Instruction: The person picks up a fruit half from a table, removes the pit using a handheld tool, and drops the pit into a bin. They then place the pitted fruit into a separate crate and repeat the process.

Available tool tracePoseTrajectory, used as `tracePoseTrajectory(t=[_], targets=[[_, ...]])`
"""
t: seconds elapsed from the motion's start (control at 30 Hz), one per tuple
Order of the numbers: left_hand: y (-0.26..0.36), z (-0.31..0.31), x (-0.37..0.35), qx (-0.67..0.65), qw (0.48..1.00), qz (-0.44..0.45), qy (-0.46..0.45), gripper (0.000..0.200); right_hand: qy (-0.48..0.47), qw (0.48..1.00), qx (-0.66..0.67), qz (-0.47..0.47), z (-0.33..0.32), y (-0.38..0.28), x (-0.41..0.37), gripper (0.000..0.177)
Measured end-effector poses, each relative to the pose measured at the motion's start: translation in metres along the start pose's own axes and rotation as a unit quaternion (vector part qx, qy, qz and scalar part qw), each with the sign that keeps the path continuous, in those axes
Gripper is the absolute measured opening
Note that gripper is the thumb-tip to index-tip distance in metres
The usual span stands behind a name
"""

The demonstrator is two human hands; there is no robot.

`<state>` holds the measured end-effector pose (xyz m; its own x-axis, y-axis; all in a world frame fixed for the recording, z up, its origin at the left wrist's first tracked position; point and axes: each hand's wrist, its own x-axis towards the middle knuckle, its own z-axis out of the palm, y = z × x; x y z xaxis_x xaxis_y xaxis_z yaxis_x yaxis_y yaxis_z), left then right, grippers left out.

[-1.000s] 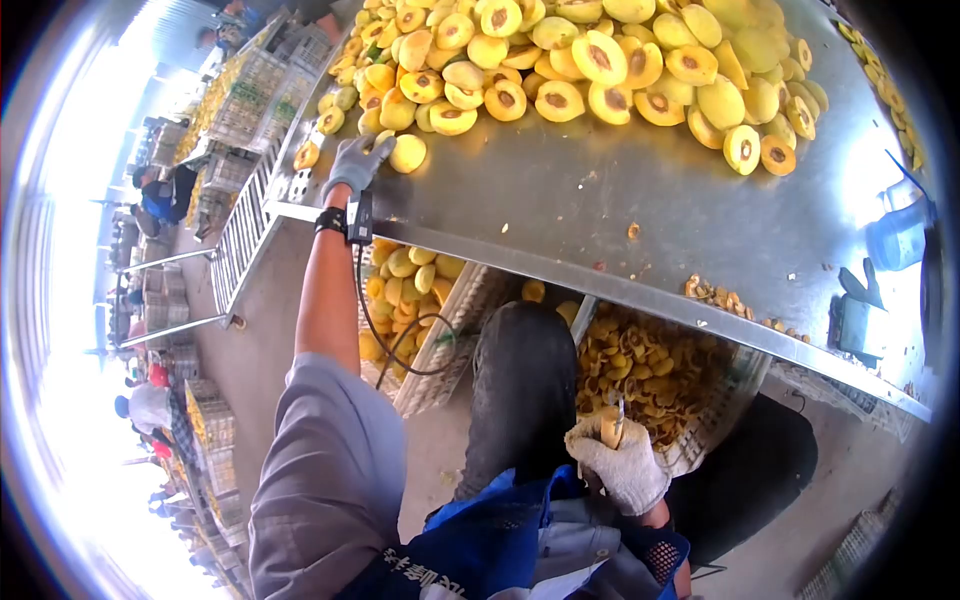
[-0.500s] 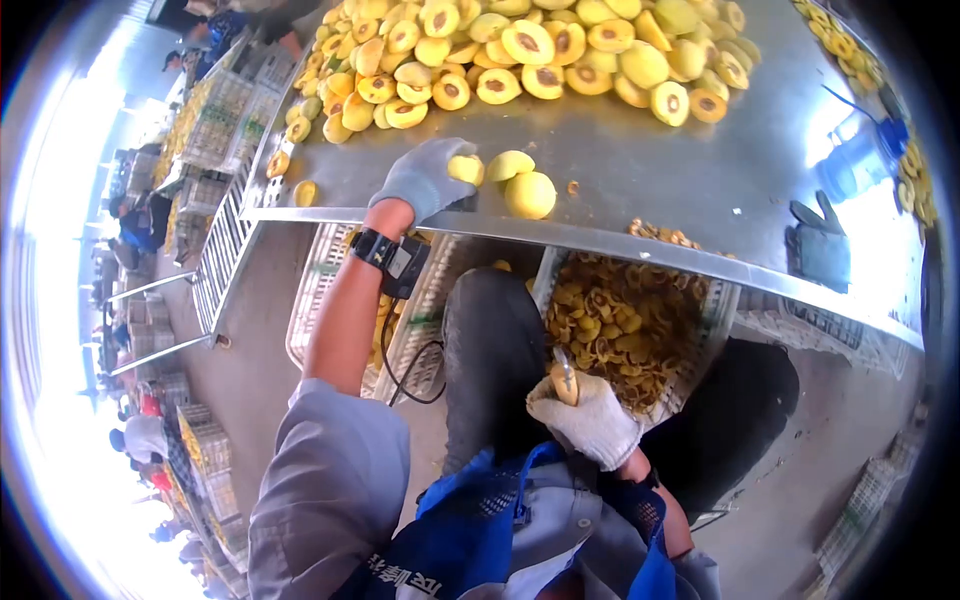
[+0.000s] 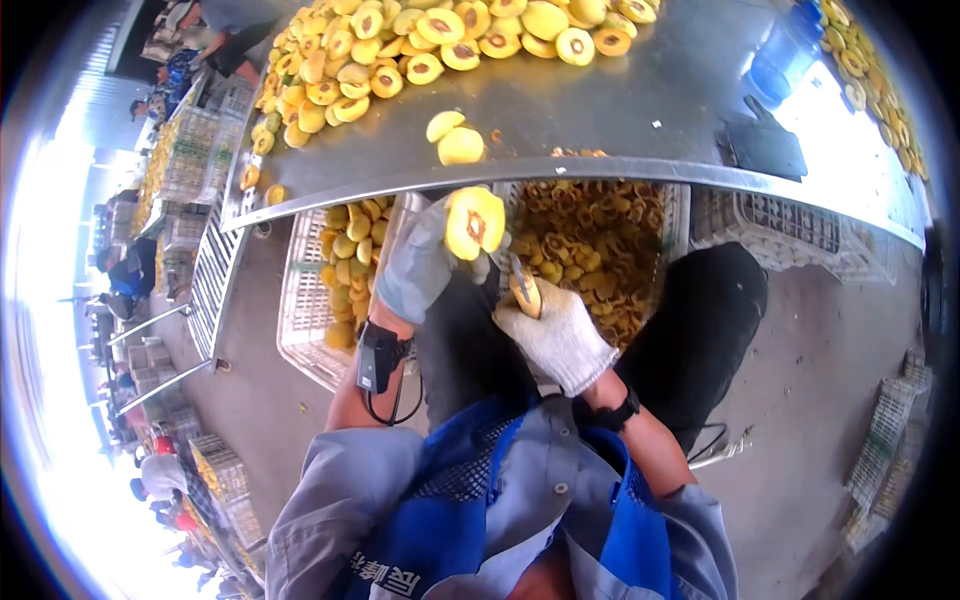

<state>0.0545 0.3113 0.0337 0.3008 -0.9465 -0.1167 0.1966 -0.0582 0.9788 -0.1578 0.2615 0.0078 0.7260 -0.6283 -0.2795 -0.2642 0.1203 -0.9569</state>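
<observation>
My left hand [image 3: 415, 265], in a grey glove, holds up a halved yellow fruit [image 3: 475, 223] with its cut face and brown centre showing. Close to its right, my right hand [image 3: 560, 335], in a white glove, is closed around the wooden handle of a small tool [image 3: 526, 294], whose metal tip points up near the fruit. Two yellow fruit pieces [image 3: 461, 146] lie on the metal table [image 3: 600, 120] beyond my hands. A large heap of halved fruit [image 3: 420, 68] covers the table's far side.
Below the table edge, a crate [image 3: 675, 225] of brown and yellow scraps stands between my knees, and a white crate [image 3: 300, 300] of fruit is at left. A dark glove [image 3: 765, 145] and a blue container [image 3: 785, 55] are at right. People and stacked crates [image 3: 195, 150] appear far left.
My left hand has come back from the table to above my lap with a fruit half. My right hand has risen toward it with the tool. The view has shifted.
</observation>
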Motion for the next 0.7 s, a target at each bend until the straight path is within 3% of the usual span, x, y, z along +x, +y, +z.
tracePoseTrajectory(t=[0.17, 0.3, 0.5, 0.6, 0.7], targets=[[-0.022, 0.021, -0.017, -0.019, 0.999, -0.016, -0.021, 0.090, 0.009, 0.998, 0.057, 0.002, -0.005, -0.005, -0.008, 0.030], [-0.003, 0.035, -0.029, -0.081, 0.995, -0.045, -0.048, 0.091, -0.003, 0.995, 0.098, -0.017, -0.004, -0.004, -0.013, 0.023], [-0.012, 0.049, -0.037, -0.108, 0.993, 0.028, -0.036, 0.094, -0.031, 0.992, 0.118, 0.014, -0.007, -0.004, -0.020, 0.021], [-0.019, 0.046, -0.034, -0.064, 0.994, 0.077, -0.051, 0.096, -0.082, 0.958, 0.249, 0.116, -0.010, -0.016, -0.025, 0.014], [-0.022, 0.046, -0.034, -0.007, 0.992, 0.110, -0.059, 0.092, -0.078, 0.956, 0.241, 0.149, -0.009, -0.014, -0.026, 0.015]])
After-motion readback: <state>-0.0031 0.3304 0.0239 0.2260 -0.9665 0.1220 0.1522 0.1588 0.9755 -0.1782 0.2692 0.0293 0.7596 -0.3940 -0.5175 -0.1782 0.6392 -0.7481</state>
